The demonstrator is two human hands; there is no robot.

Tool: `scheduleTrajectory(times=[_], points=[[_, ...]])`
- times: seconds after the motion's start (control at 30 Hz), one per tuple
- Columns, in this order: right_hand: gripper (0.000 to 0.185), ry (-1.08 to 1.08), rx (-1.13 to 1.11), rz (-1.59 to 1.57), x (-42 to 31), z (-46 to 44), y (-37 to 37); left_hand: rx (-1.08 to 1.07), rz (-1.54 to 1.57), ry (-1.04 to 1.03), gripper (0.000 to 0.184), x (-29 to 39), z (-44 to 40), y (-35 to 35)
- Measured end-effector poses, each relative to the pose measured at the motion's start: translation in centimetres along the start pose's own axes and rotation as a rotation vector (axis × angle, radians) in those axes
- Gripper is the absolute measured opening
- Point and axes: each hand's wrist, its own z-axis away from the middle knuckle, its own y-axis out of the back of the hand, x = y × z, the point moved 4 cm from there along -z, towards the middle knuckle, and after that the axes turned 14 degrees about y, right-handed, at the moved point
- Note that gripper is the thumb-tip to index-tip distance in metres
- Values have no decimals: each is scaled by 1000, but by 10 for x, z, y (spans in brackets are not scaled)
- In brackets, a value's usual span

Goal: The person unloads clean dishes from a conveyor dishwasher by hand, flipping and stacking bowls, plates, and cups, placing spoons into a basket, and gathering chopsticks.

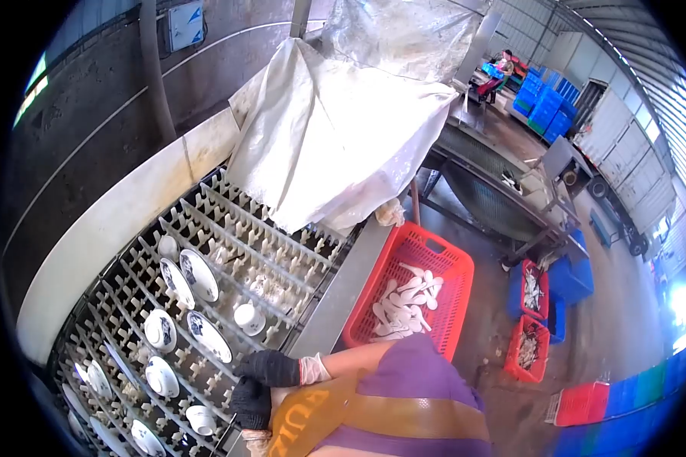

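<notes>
Head view: right hand (273, 369) and left hand (250, 404), dark-gloved, are crowding together at the pegged conveyor's (341, 283) edge; can't tell whether either is gripping anything, fingers unclear. Nearby oval plate (209, 337) is leaning among pegs, presumably for support. Red basket (457, 297) is holding white spoons (411, 298) alongside, probably for reach.
</notes>
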Motion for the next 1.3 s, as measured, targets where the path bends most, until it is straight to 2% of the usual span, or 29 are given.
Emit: scheduleTrajectory(times=[0.07,0.2,0.4,0.5,0.6,0.73,0.8,0.93,1.0,1.1,1.23,1.3], points=[[25,-172,-49,-64,9,2,1,3,85,-44,15,-4,-2,-6],[27,-91,19,-135,16,-1,8,24,258,-72,18,1,-8,-9],[27,-31,54,-34,15,-6,30,41,283,-142,20,7,-14,-18],[28,-56,56,-86,18,-4,31,9,343,-144,19,16,-16,-11],[28,-106,5,-100,24,0,27,5,199,-46,19,15,-15,-20],[28,-57,58,-96,26,1,33,6,190,-43,20,19,-18,-21],[28,-63,0,-84,27,2,34,1,253,-111,20,21,-21,-23],[29,-90,-19,-21,35,9,30,-3,188,-98,20,19,-24,-34],[29,-100,-122,-19,36,7,33,0,213,-117,20,21,-26,-34],[30,-18,-12,-25,40,9,33,42,241,-143,19,29,-26,-29],[30,-10,-44,-88,41,6,47,20,255,-133,18,33,-30,-32],[29,3,-17,-108,42,6,50,-52,159,-65,17,30,-32,-39]])
